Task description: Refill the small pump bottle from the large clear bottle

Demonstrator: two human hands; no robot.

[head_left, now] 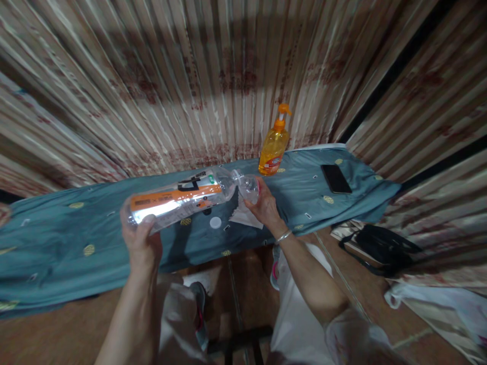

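Left hand (pixel 142 246): fingers wrapped around the base of the clear bottle (pixel 178 200), which is held near-horizontal above the cloth-covered table (pixel 57 243). Right hand (pixel 266 209): fingers closed on a small clear cup (pixel 250 186), right at the bottle's mouth. Underneath: white cap (pixel 215 222), napkin (pixel 243 218). Further back: soap dispenser (pixel 273 147), phone (pixel 336 178).

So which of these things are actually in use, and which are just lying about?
In use: left hand gripping the big clear bottle, tipped sideways; right hand holding the small clear cup at its mouth; white cap, probably the bottle's.
Lying about: orange pump bottle, phone, white paper, black bag on the floor.
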